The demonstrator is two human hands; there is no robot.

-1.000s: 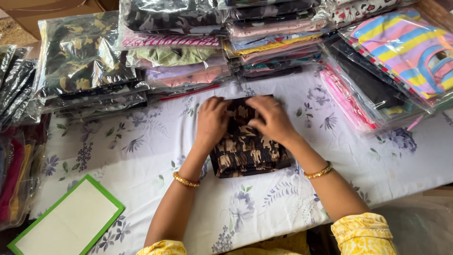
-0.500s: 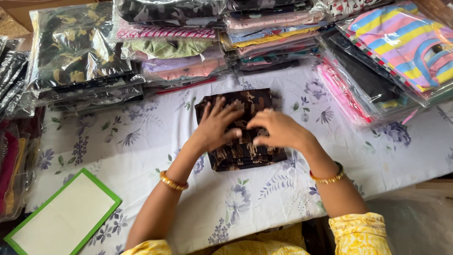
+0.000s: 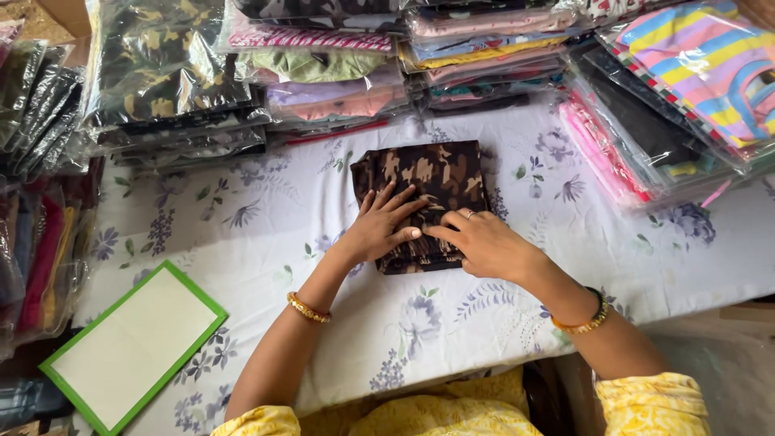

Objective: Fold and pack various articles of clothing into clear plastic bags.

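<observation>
A folded brown camouflage garment (image 3: 428, 173) lies on the white floral tablecloth (image 3: 266, 242), in the middle of the table. My left hand (image 3: 379, 226) rests flat on its near left part, fingers spread. Just to the right, my right hand (image 3: 484, 242) presses the near edge of the garment, fingers together and pointing left. Both hands lie on top of the cloth without gripping it. Each wrist wears a gold bangle.
Stacks of clothes in clear plastic bags line the far edge (image 3: 323, 56), the left side (image 3: 40, 161) and the right side (image 3: 686, 81). A cream board with a green border (image 3: 133, 343) lies at the near left.
Both hands slid toward me along the garment, from its far and middle parts to its near edge. The far half of the folded cloth now shows uncovered.
</observation>
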